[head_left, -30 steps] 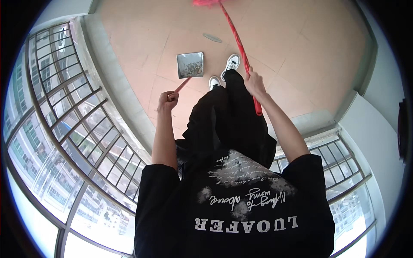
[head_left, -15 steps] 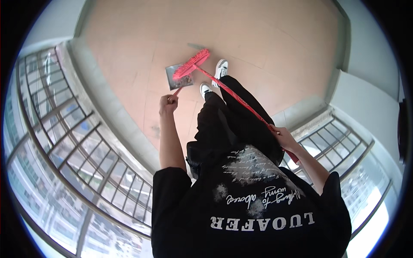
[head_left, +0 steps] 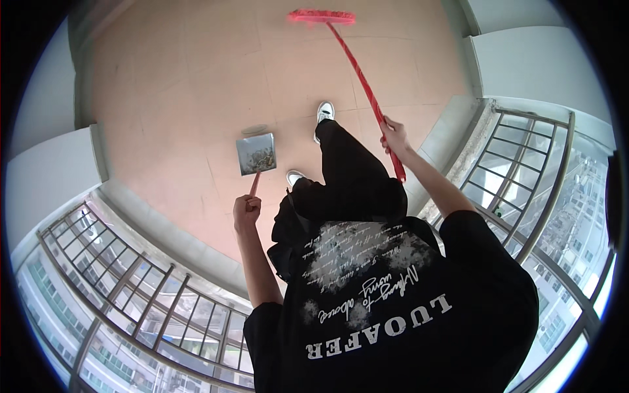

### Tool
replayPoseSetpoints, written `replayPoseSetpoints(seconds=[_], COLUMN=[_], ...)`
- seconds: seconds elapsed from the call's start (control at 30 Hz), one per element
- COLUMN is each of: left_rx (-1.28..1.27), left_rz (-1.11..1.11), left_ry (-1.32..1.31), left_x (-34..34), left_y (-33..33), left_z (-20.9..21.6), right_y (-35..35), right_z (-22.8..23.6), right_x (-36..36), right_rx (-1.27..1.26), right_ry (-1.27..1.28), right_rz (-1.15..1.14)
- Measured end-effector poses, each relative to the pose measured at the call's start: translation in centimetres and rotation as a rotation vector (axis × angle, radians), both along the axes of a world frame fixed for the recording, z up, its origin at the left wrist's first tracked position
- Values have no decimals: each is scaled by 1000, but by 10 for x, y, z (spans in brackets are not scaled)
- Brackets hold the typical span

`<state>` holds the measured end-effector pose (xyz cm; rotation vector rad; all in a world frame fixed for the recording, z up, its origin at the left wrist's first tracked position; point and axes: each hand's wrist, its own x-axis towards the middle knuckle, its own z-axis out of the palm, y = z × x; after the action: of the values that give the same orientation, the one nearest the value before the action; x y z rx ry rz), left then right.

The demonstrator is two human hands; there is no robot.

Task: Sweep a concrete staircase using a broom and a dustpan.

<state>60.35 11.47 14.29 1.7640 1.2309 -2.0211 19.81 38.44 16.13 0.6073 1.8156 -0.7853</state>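
My left hand (head_left: pixel 247 211) is closed round the short reddish handle of a grey dustpan (head_left: pixel 247 145). Brownish bits of debris (head_left: pixel 261 159) lie in the pan, mostly toward its handle side. My right hand (head_left: pixel 396 136) grips the upper part of a long red broom (head_left: pixel 362 77). The broom's pink-red bristle head (head_left: pixel 321 16) is far forward, near the top of the view, well apart from the dustpan. Whether the bristles touch the floor I cannot tell.
Tan tiled floor (head_left: pixel 196 78) spreads ahead, with my white shoes (head_left: pixel 324 112) on it. A damp-looking mark (head_left: pixel 255 129) shows just beyond the dustpan. Metal railings (head_left: pixel 151 308) with a low ledge run along the left and right (head_left: pixel 524 170), and pale walls stand farther ahead.
The broom head has swung away from over the dustpan, forward to the far side. My right hand has risen forward with it. The pan's debris now shows uncovered.
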Motion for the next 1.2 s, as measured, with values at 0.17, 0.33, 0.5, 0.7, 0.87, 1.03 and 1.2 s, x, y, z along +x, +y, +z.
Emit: replayPoseSetpoints(seconds=[0.17, 0.33, 0.5, 0.7, 0.87, 1.03, 1.2], left_rx=[-165, -418, -434, -429, -425, -403, -356], left_rz=[-353, -568, -550, -699, -825, -910, -947], left_ry=[-33, 18, 91, 150, 152, 161, 97], left_x=[-54, -186, -223, -223, -271, -310, -321], left_y=[12, -122, -128, -155, -162, -155, -177], left_z=[-21, -44, -50, -130, -170, -202, -239], right_y=[-35, -169, -147, -91, -1, 42, 20], right_z=[-47, -112, -95, -18, 37, 70, 74], right_x=[-73, -147, -89, -19, 46, 104, 135], right_rx=[-55, -91, -185, -149, -123, -70, -40], right_ry=[187, 305, 238, 175, 203, 62, -53], right_rz=[23, 98, 49, 310, 535, 431, 106])
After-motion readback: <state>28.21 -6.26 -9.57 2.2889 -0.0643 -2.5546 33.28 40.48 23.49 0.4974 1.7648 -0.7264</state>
